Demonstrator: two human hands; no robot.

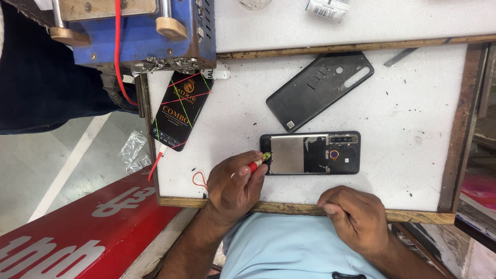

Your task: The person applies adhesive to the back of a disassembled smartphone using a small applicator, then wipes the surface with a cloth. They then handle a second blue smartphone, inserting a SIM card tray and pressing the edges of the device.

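Resting closest to you, your right hand [356,219] is curled into a loose fist on the wooden front edge of the white, scuffed surface [413,119], grasping nothing that shows. Your left hand [235,181] is sitting just beyond that edge, its fingers pinched around a small screwdriver with a red handle and yellow-green tip [260,161]. That tip is pointing away to the right and is touching, or all but touching, the left end of the opened black phone with its back removed [310,153].

You are looking at a phone lying flat, its long axis running left to right across your front, the silver plate toward your left hand and the camera cluster toward the far end on the right. It is lying just ahead of both hands, and your left hand is the nearer one; your right hand is sitting apart from it, below its right half.

Farther out, the detached black plastic back cover [320,89] is lying tilted, well clear of the phone. To the left, a black packet with red and green lines [181,111] is leaning over the surface edge, beside a blue metal machine [144,36].
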